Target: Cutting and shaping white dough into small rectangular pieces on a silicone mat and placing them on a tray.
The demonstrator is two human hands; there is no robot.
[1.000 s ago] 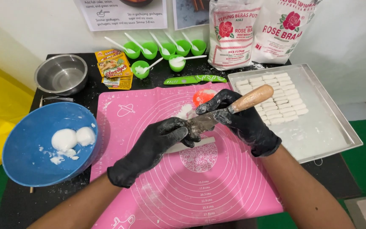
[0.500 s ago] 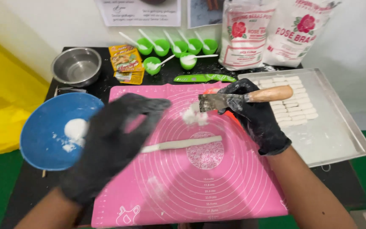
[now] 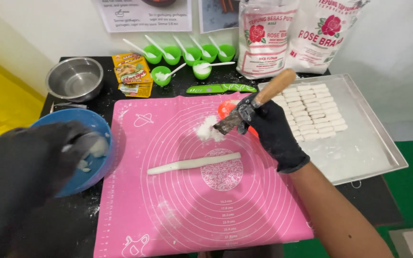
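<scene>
Since the earlier frame, left hand (image 3: 29, 191) has swung over the blue bowl (image 3: 102, 125), grip unclear, while right hand (image 3: 268, 126) fingers clamp the scraper (image 3: 252, 107) above the dough rope (image 3: 194, 163).

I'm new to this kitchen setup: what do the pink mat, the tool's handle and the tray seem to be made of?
The pink mat looks like flexible matte silicone, lying flat with printed rings. The scraper's handle, in the right hand, looks like plain light wood. The tray seems dull brushed metal, flour-dusted.

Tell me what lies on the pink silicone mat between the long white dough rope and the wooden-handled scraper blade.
Head view: only a small white flour pile sits beside the scraper tip; bare pink mat runs down to the dough rope.
</scene>
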